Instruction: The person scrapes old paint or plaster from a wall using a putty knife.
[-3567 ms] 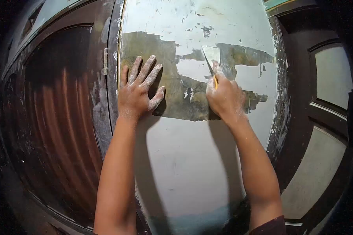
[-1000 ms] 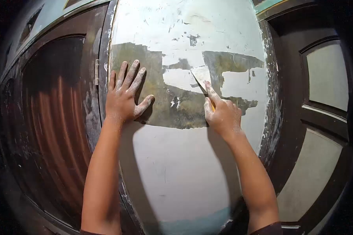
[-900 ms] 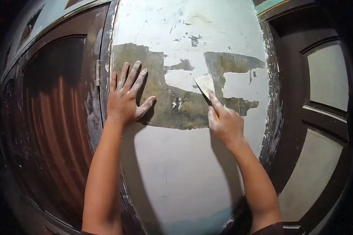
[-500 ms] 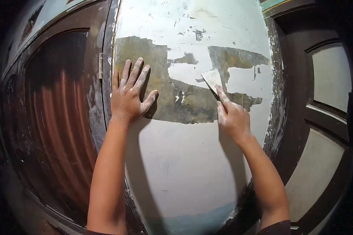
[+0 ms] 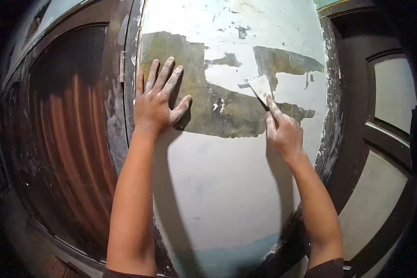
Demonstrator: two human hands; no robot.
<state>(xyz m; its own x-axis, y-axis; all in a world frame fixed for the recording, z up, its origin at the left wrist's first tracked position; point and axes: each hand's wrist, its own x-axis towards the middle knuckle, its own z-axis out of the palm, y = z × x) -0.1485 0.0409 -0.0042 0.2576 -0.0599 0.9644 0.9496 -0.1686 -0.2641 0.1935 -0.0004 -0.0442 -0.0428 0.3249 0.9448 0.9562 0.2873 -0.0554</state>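
Observation:
My left hand (image 5: 160, 97) rests against the wall (image 5: 217, 185) with its fingers spread, over a bare grey-brown patch (image 5: 236, 113) where the white coating is gone. White dust covers its fingers. My right hand (image 5: 285, 127) grips a scraper (image 5: 260, 87), index finger stretched along the tool. The scraper's whitened blade points up and left, lying at the border between white coating and bare patch. The handle is hidden inside my fist.
To the left stands a dark wooden door (image 5: 69, 139) with a hinge (image 5: 122, 67) on its frame. Another dark door with pale panels (image 5: 373, 199) is at the right. The right frame edge (image 5: 331, 92) has flaking white paint. Pale blue-green paint shows low on the wall.
The whole view has shifted slightly, so wall and hands appear a little further right and higher. A small dark scraped mark now shows at the scraper's blade. My left hand keeps its place on the wall.

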